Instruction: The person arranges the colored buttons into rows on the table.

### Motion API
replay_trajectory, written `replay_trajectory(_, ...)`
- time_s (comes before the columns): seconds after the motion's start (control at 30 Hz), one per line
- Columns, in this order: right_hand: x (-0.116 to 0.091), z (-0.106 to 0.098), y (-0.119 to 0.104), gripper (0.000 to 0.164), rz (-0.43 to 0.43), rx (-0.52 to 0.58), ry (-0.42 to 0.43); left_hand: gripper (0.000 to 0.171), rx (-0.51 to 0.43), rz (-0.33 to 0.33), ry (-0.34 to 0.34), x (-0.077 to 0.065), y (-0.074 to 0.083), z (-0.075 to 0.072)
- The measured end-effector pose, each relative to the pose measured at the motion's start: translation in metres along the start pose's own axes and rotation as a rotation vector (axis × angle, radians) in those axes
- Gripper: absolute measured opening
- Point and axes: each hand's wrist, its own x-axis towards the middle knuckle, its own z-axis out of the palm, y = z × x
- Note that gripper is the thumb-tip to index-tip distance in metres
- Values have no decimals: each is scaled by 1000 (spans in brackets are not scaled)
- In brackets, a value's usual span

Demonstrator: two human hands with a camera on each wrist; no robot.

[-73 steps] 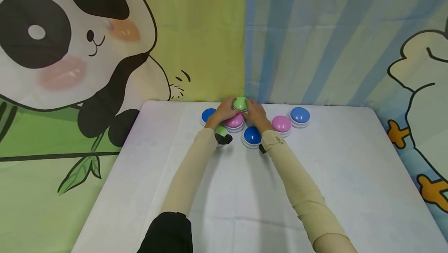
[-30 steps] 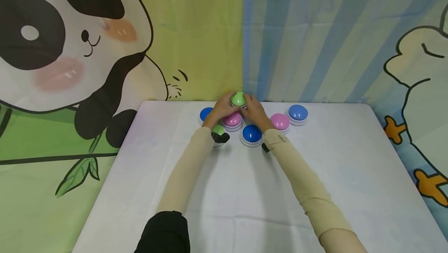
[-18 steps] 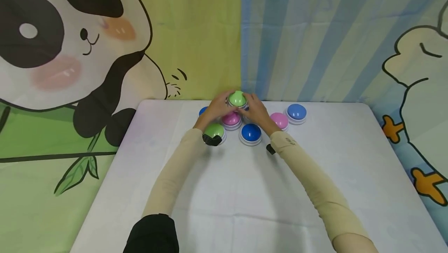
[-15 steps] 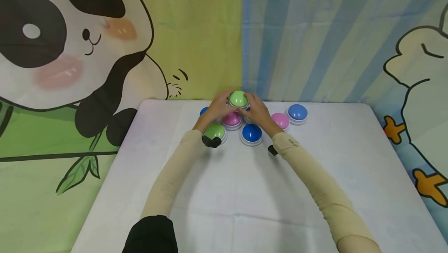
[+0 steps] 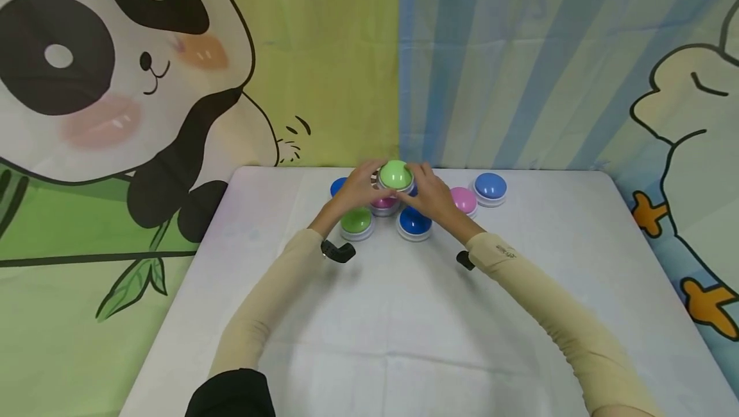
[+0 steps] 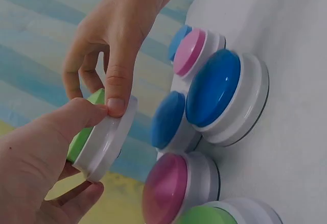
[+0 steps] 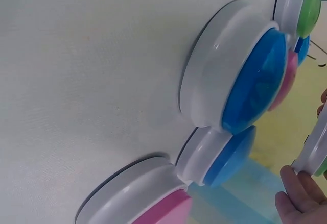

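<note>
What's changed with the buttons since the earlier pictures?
The green button in the left hand and right hand came up closer to the head camera, hiding more of a pink button. Neither hand let go. The other buttons stayed on the table.

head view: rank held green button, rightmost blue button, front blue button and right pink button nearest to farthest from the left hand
From the left hand:
1. Held green button, touching
2. Front blue button, to its right
3. Right pink button, farther right
4. Rightmost blue button, farthest right
</note>
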Motion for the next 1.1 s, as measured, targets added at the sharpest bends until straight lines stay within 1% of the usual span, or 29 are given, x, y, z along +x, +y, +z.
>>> replay_trajectory(0.13,-12,-6,-3,73,-12,18,5,74,37,48,10,-7,9,1)
replay_trajectory(0.23,-24,-12,-6,73,-13,36,3,75,69,62,8,-15,18,2)
replay_trajectory(0.3,-31,-15,-8,73,-24,42,9,75,75,58,1,-21,24,3)
replay_trajectory(0.37,-39,-19,-10,73,-55,58,21,76,79,51,-1,-28,29,4)
replay_trajectory(0.53,-53,-23,-14,72,-119,74,41,77,83,58,4,-40,36,7)
replay_trajectory(0.63,-61,-24,-15,70,-125,73,37,77,99,60,-2,-46,39,9)
replay_trajectory(0.73,-69,-25,-17,68,-124,79,27,78,95,63,-15,-52,43,11)
replay_trajectory(0.87,-80,-26,-21,68,-131,83,20,75,79,75,-13,-62,49,12)
replay_trajectory(1.1,-102,-25,-31,67,-153,108,-5,76,103,37,-36,-86,57,15)
